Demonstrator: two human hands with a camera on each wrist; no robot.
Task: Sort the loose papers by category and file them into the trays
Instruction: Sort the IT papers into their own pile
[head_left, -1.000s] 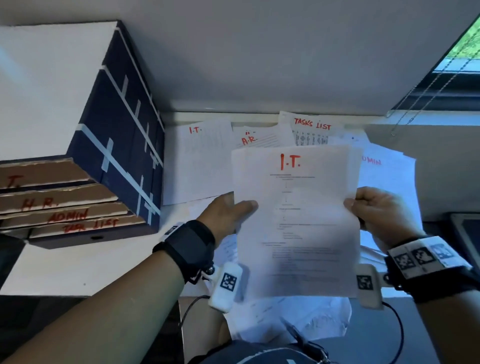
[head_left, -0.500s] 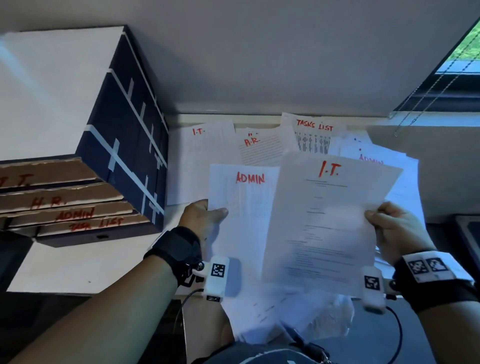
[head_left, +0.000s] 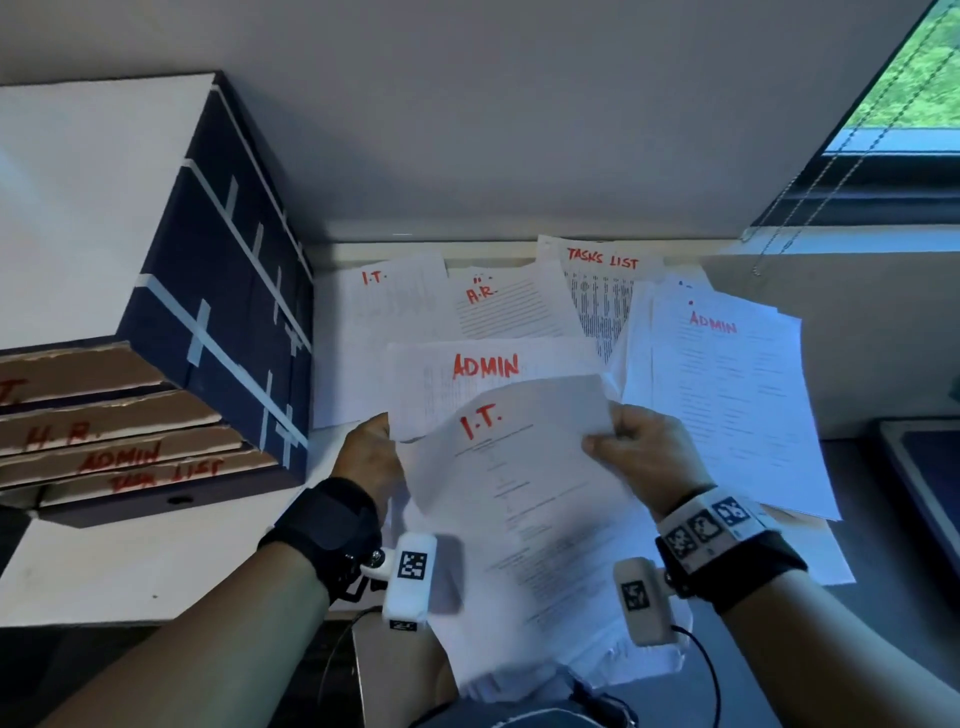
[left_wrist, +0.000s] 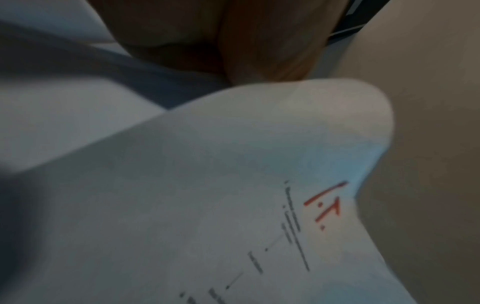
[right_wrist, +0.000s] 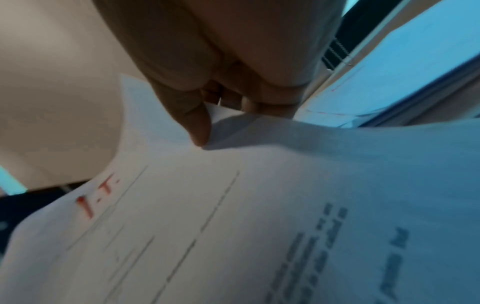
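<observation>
Now we sort: right hand (head_left: 641, 447) pinches the I.T. sheet (head_left: 524, 499), left hand (head_left: 370, 457) grips the stack (head_left: 483, 384). Next, file it in the I.T. tray (head_left: 78, 371) at nine o'clock.

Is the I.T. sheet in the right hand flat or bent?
Bent. The I.T. sheet bows upward, its top edge curling where the right hand pinches the corner; the right wrist view shows the thumb pressing it.
</observation>
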